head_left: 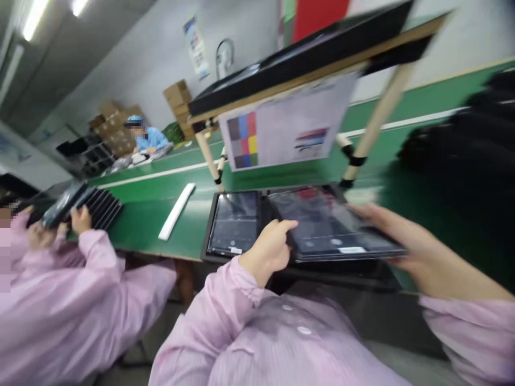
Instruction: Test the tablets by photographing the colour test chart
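Observation:
A dark tablet (322,217) with a white label on its lower edge is tilted up in front of me. My right hand (388,228) grips its right side, thumb near the top edge and fingers beneath. At the tablet's left edge is my left hand (270,247), one digit stretched over the screen and the other fingers curled, partly hidden. Just left of that hand, a second tablet (235,221) lies in a black tray (208,236), its screen lit faintly and a white label at the bottom.
A wooden-legged stand (374,123) carries a black-edged shelf and a colour chart sheet (277,123). On the green bench (140,225) lies a white strip (177,212). Dark stacked items (462,145) fill the right. A co-worker (80,300) at left handles black devices; another person (148,138) sits farther back.

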Motion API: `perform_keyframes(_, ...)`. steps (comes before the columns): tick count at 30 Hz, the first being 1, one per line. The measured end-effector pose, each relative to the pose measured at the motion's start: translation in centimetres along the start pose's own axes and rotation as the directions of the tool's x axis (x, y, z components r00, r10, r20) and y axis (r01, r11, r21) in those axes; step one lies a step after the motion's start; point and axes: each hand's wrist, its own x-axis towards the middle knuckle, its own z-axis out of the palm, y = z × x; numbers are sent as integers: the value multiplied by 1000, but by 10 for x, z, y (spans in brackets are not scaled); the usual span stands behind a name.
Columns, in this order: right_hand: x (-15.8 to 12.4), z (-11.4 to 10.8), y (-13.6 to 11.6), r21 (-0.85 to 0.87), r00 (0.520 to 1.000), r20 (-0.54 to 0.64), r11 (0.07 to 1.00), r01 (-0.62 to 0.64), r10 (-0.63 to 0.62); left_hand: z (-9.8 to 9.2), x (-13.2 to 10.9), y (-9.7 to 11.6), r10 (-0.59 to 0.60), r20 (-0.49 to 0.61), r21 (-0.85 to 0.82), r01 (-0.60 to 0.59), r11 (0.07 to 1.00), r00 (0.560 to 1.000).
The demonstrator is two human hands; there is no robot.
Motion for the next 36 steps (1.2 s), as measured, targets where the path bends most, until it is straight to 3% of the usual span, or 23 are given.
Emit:
perform_keyframes(2, 0, 0, -5, 244, 987, -31, 959, -143, 155, -4, -9, -2, 35, 64, 79, -40, 996, 997)
perform_keyframes(3, -4, 4, -6, 329, 987, -33, 934, -139, 159, -9, -14, -3, 83, 70, 127, -91, 988, 994)
perform_keyframes(5, -14, 19, -3, 352, 997, -79, 935, 48, -22, -25, -22, -4, 280, 43, 238, -282, 929, 959)
perform_keyframes(6, -18, 30, -1, 330, 985, -99, 930, 165, -140, -35, -24, -4, 416, 32, 293, -407, 865, 909)
perform_keyframes(8, -25, 50, 3, 319, 941, -115, 885, 338, -318, -54, -27, -4, 666, 49, 387, -629, 674, 744)
perform_keyframes(11, -22, 72, 4, 405, 930, -55, 843, 353, -363, -77, -27, -1, 836, 143, 502, -767, 399, 529)
perform_keyframes(12, -18, 77, 3, 425, 938, -26, 846, 323, -345, -82, -26, 1, 858, 174, 555, -768, 320, 483)
perform_keyframes(14, -8, 84, -1, 428, 951, 28, 864, 266, -307, -88, -24, 5, 870, 230, 660, -727, 190, 436)
perform_keyframes(17, 7, 92, -2, 434, 961, 89, 879, 199, -262, -91, -20, 9, 848, 284, 755, -649, 90, 448)
perform_keyframes(20, 18, 97, 4, 473, 968, 113, 869, 147, -225, -94, -15, 8, 822, 307, 785, -616, 66, 480)
perform_keyframes(27, 31, 100, 19, 514, 980, 94, 851, 105, -177, -94, -10, 1, 799, 231, 805, -570, 164, 556)
perform_keyframes(31, 33, 99, 22, 491, 977, 92, 862, 123, -192, -90, -10, 2, 805, 228, 789, -588, 177, 548)
perform_keyframes(36, 34, 98, 24, 548, 968, 115, 827, 124, -221, -91, -7, 1, 821, 268, 818, -569, 84, 505)
